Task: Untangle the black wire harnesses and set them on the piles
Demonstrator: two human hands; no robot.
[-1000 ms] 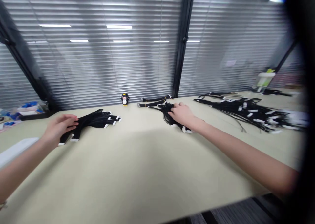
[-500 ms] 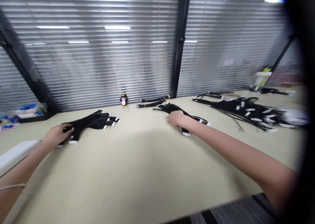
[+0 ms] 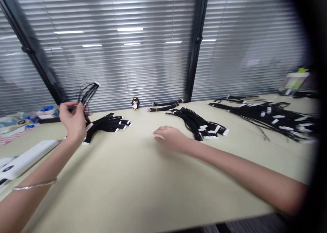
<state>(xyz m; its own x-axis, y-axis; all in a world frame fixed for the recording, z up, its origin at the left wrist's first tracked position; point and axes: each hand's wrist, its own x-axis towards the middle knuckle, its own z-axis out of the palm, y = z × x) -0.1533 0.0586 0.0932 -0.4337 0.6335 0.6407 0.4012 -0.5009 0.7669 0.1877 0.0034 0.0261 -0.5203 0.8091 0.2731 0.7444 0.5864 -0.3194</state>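
Note:
My left hand (image 3: 73, 118) is raised at the left, its fingers closed on a black cable (image 3: 88, 93) with a white connector at its upper end. Below and right of it, a pile of black cables with white connectors (image 3: 106, 124) lies on the table. My right hand (image 3: 170, 137) hovers over the middle of the table, fingers apart and holding nothing. Just beyond it, to the right, lies a second pile of black cables (image 3: 195, 122).
A small penguin figure (image 3: 135, 103) stands at the back beside two tied cable bundles (image 3: 166, 106). A large cable heap (image 3: 270, 117) spreads at the right, near a clear container (image 3: 293, 83). A white device (image 3: 30, 159) lies at the left.
My left hand has risen from the left pile with a cable. My right hand has let go of the middle pile and moved left. The view has shifted a little.

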